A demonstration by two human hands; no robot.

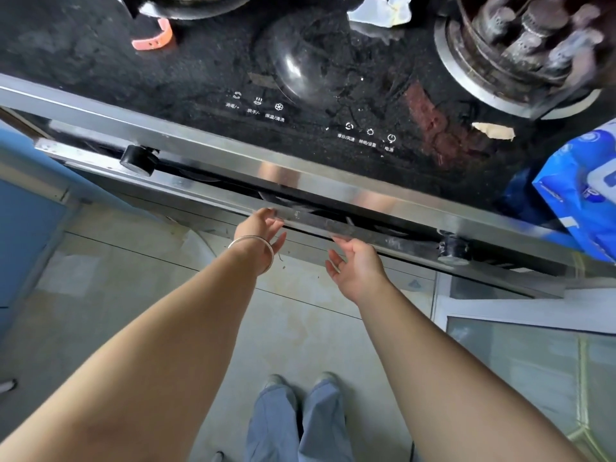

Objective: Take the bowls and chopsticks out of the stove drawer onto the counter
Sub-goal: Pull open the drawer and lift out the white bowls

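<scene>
I look straight down the front of a black glass stove [206, 55]. Below its steel front edge runs the drawer's long metal handle bar [333, 225]. My left hand [261, 230], with a silver bangle on the wrist, reaches up with its fingertips at the bar's left part, fingers apart. My right hand [355, 266] is just below the bar further right, palm up, fingers spread, holding nothing. The drawer shows only a narrow dark gap. No bowls or chopsticks are visible.
Two black knobs [136, 160] [453, 250] sit on the stove front. A gas burner [520, 48] is at the top right, and a blue packet [580, 188] overhangs the right edge. A blue cabinet [26, 228] stands left, a glass door [520, 361] right; my feet are on the tiled floor.
</scene>
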